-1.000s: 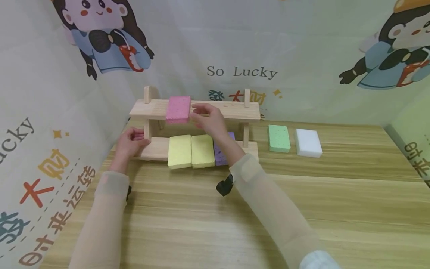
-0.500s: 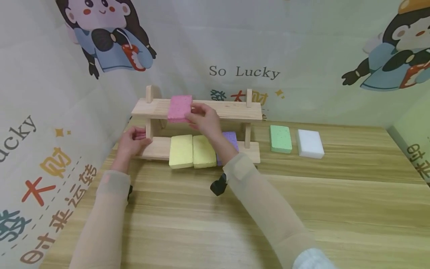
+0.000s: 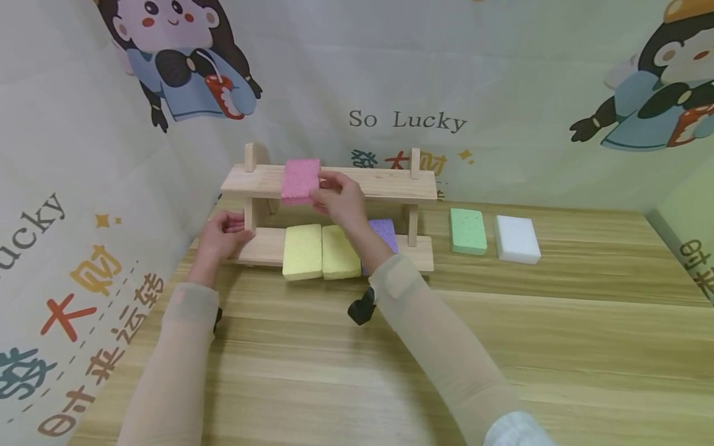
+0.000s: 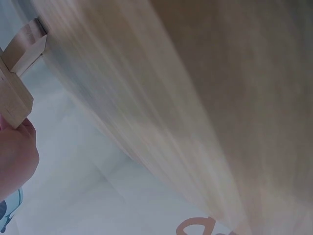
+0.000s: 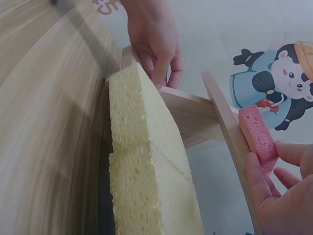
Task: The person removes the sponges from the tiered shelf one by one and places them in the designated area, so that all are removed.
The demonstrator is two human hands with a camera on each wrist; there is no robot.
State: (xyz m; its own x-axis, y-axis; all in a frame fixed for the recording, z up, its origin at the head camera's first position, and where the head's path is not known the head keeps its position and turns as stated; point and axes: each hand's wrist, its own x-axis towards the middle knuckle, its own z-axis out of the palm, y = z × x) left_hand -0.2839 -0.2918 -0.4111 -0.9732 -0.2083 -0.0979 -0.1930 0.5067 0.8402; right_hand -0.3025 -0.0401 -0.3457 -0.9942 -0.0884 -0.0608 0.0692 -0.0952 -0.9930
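A pink sponge (image 3: 301, 181) lies on the upper board of a small two-tier wooden shelf (image 3: 385, 183), its front edge overhanging a little. My right hand (image 3: 341, 199) pinches the sponge's right end between thumb and fingers, also visible in the right wrist view, where the pink sponge (image 5: 258, 138) sits against the board. At the shelf's left end, my left hand (image 3: 219, 236) grips the wood near the lower board and upright. Two yellow sponges (image 3: 302, 251) and a purple sponge (image 3: 382, 234) rest side by side on the lower board, the purple one partly behind my right forearm.
To the right of the shelf, a green sponge (image 3: 468, 231) and a white sponge (image 3: 517, 239) lie on the wood-grain table (image 3: 312, 371). A printed cloth (image 3: 401, 68) hangs close behind the shelf and along the left side.
My right hand has moved slightly left and closed onto the pink sponge's right end. The left hand keeps its grip on the shelf. The head view has shifted slightly.
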